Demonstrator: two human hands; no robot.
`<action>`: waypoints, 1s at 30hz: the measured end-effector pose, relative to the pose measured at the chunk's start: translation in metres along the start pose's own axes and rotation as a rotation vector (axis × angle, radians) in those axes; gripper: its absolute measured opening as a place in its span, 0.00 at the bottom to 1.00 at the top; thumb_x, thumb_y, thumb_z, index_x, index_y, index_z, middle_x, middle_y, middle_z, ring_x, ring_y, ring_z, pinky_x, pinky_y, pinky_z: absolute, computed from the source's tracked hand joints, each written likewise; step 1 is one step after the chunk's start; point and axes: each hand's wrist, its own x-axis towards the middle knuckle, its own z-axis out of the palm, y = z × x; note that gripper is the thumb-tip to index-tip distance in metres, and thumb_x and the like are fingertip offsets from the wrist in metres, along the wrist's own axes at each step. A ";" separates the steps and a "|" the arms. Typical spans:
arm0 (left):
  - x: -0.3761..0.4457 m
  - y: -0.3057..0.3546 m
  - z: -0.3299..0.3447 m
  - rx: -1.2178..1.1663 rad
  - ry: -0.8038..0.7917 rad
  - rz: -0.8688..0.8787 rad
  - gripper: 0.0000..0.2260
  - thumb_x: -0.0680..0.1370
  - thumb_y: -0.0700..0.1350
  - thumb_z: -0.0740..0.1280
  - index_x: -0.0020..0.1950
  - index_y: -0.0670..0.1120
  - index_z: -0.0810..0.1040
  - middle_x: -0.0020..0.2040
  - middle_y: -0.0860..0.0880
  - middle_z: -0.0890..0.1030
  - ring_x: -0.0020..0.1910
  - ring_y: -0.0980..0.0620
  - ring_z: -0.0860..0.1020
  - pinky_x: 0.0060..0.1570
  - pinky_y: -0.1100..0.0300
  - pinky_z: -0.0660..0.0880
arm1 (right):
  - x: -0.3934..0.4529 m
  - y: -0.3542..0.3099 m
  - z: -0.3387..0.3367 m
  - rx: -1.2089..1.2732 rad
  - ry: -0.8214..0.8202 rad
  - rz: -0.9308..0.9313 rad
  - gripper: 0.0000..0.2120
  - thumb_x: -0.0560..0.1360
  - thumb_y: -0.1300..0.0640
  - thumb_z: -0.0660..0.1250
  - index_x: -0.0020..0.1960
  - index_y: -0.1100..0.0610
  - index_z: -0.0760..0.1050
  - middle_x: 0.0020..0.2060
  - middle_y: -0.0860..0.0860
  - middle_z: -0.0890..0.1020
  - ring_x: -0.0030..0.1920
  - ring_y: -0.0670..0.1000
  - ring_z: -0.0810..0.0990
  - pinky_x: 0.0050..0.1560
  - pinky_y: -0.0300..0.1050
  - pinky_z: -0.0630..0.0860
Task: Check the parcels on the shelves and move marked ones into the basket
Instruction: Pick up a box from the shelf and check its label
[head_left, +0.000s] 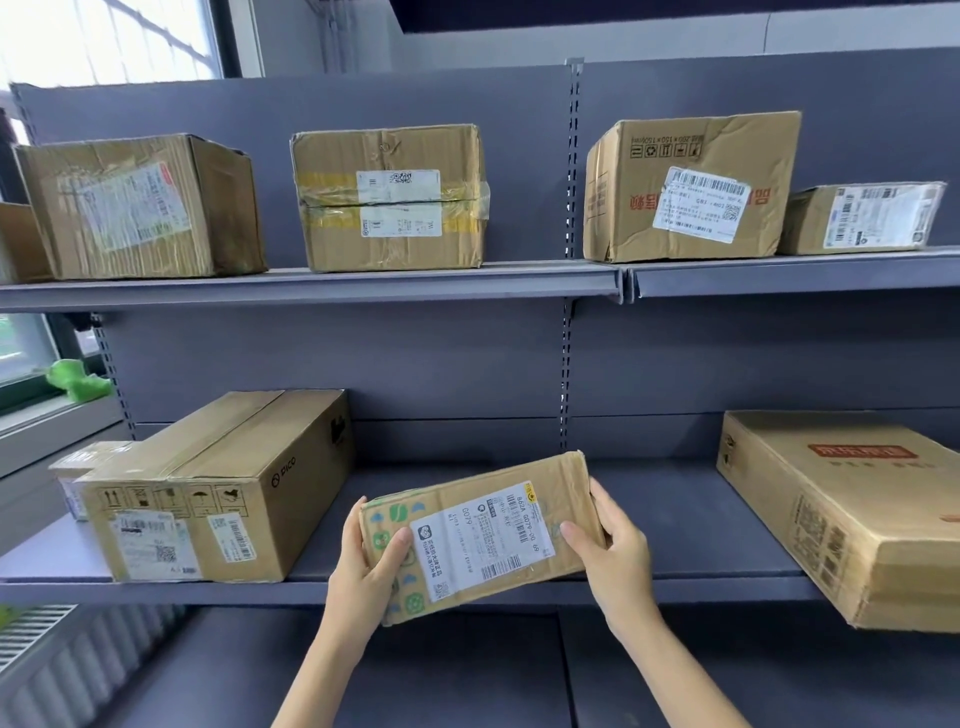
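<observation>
A: Parcel (480, 538) sits between both hands at the near edge of the lower shelf (691, 525), label side up. Its near left corner hangs over the shelf lip, and I can't tell whether the far side rests on the shelf.

B: Grip state?

A: Left hand (371, 566) clamps the near left end, thumb on top by the label. Right hand (610, 545) holds the far right end, fingers curled round the edge. Both grips hold the parcel.

B: Axis?

A: Long axis runs near-left to far-right, tilted up to the right, with one hand on each short end. Left hand is nearer the person.

B: Marked?

A: Can't tell, the label print is too small. Basket isn't in view. Judging by the pose, this is the check step.
</observation>
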 end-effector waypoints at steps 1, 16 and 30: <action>0.001 0.000 0.001 -0.008 -0.002 -0.003 0.28 0.75 0.50 0.65 0.72 0.59 0.55 0.55 0.53 0.79 0.51 0.51 0.81 0.52 0.49 0.78 | 0.000 0.003 0.001 -0.010 0.004 0.008 0.27 0.71 0.67 0.68 0.69 0.54 0.68 0.62 0.48 0.77 0.61 0.48 0.76 0.66 0.52 0.71; 0.018 -0.009 0.014 0.045 -0.013 -0.080 0.21 0.76 0.51 0.65 0.67 0.56 0.63 0.50 0.55 0.81 0.48 0.53 0.81 0.39 0.56 0.78 | 0.003 0.038 0.003 -0.157 -0.041 0.141 0.30 0.72 0.62 0.69 0.72 0.53 0.64 0.66 0.46 0.73 0.66 0.48 0.72 0.68 0.53 0.68; 0.044 -0.020 0.003 0.218 0.053 0.035 0.32 0.74 0.45 0.68 0.74 0.47 0.56 0.66 0.47 0.70 0.63 0.47 0.71 0.62 0.49 0.71 | -0.005 0.038 0.040 -0.001 0.202 0.308 0.36 0.71 0.49 0.70 0.73 0.58 0.58 0.70 0.56 0.68 0.69 0.57 0.67 0.67 0.52 0.64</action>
